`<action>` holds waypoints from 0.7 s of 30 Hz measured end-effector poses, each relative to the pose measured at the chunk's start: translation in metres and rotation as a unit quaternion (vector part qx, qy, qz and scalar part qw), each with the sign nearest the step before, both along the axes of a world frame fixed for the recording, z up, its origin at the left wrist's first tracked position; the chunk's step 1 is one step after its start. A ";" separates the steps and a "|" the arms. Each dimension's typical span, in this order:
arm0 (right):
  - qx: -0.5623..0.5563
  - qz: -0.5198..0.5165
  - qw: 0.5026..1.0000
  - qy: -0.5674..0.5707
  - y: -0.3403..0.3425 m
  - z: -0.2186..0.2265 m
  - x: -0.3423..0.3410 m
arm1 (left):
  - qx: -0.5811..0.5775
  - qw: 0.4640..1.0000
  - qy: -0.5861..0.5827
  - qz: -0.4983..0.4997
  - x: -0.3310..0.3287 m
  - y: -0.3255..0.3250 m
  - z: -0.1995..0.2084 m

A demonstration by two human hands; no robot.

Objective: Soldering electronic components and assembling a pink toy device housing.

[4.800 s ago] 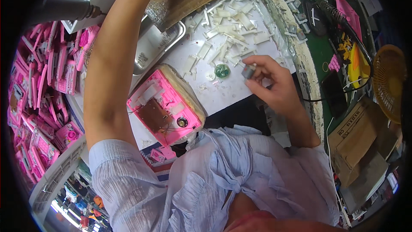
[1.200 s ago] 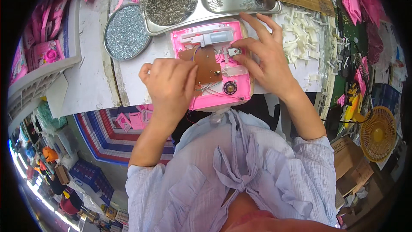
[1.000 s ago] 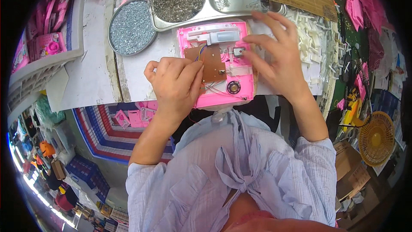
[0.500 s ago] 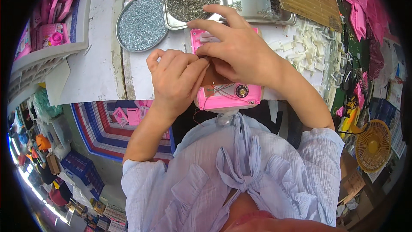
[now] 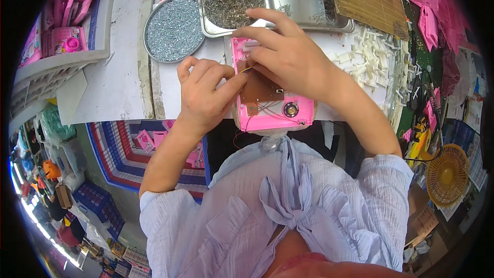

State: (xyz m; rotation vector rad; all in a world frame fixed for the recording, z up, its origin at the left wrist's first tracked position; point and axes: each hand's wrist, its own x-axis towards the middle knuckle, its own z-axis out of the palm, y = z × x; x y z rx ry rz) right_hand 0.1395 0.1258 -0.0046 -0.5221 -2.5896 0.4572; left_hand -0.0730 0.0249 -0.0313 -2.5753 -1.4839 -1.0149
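Observation:
A pink plastic casing (image 5: pixel 301 104) lies at the table's near edge, with a brown circuit board (image 5: pixel 261 88) in it. Thin wires (image 5: pixel 265 107) run from the board past a round black speaker-like part (image 5: pixel 290 109). Over the board's left edge, my left hand (image 5: pixel 203 92) is closed in a pinch on a thin yellow wire (image 5: pixel 246 70). My right hand (image 5: pixel 293 59) bends over the casing's far part, thumb and index finger together at the wire's other end, other fingers raised. Whatever sits between its fingertips is hidden.
A round dish of small silvery pins (image 5: pixel 174 30) is at the left, beside a metal tray (image 5: pixel 216 33) of small springs. White plastic pieces (image 5: pixel 370 56) are heaped right of the casing, below a cardboard sheet (image 5: pixel 368 0). A basket (image 5: pixel 116 159) with pink parts stands below the table edge.
My left hand has drawn slightly back and my right hand has shifted a little right. More of the brown board and the yellow wire now show between them.

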 end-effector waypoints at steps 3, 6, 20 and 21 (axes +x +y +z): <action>0.003 -0.032 0.999 0.025 -0.019 -0.001 0.013 | 0.003 0.999 -0.037 0.016 0.000 -0.003 0.002; -0.001 -0.060 0.998 0.006 -0.032 0.000 0.026 | -0.056 0.995 -0.078 0.040 -0.002 -0.005 -0.001; -0.099 -0.170 0.967 0.164 -0.038 -0.012 0.050 | -0.244 0.901 -0.357 0.032 0.079 0.007 0.034; -0.106 -0.178 0.963 0.175 -0.038 -0.012 0.050 | -0.277 0.882 -0.379 0.033 0.080 0.009 0.031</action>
